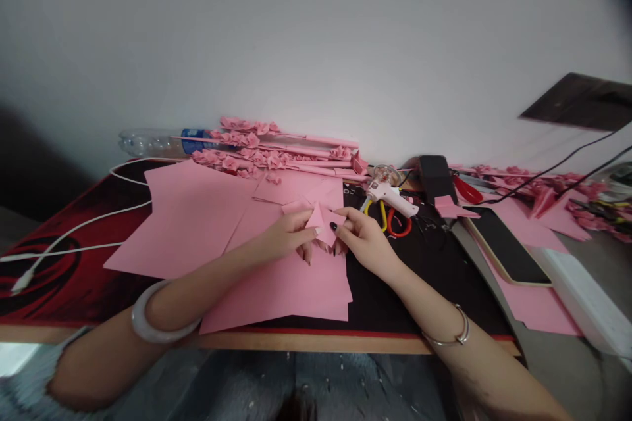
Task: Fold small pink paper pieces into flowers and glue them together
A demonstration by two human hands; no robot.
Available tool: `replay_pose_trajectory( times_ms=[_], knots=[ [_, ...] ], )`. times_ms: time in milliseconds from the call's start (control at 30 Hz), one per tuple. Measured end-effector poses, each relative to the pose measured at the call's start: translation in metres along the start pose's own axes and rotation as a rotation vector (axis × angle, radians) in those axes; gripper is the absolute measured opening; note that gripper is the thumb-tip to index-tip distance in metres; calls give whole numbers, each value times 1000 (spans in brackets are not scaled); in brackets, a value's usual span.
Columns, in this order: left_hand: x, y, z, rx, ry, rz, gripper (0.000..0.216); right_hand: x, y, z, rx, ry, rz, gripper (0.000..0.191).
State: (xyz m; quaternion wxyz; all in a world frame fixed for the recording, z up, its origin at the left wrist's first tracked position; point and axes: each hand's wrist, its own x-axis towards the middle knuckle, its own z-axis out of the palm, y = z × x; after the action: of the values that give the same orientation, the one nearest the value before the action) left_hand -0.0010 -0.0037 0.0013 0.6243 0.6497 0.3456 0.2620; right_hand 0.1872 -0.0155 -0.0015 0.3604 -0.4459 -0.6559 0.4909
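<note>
Grey wall (316, 46), pink paper piece (322, 226) — small, folded, pointed

The pink paper piece (320, 222) is small, matt and of one plain colour. It is folded, not flat: a narrow triangular flap stands out on its front, with the tip pointing up, and a crease runs down from this tip. On the right, the paper spreads into a wider corner. It is held between the left hand (286, 235) and the right hand (364, 238), with both thumbs on its front face, above larger pink sheets (291, 289). The fingers partly hide its lower edge.
</note>
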Motion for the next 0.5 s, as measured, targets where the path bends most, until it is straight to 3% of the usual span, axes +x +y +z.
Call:
replay_pose_trajectory(
  times_ms=[333,500],
  knots=[
    [2,0,-3,-111,49,-26,15,2,0,-3,337,-123,171,22],
    [1,1,-2,-201,8,-62,34,3,1,-4,423,-147,243,19]
  ],
)
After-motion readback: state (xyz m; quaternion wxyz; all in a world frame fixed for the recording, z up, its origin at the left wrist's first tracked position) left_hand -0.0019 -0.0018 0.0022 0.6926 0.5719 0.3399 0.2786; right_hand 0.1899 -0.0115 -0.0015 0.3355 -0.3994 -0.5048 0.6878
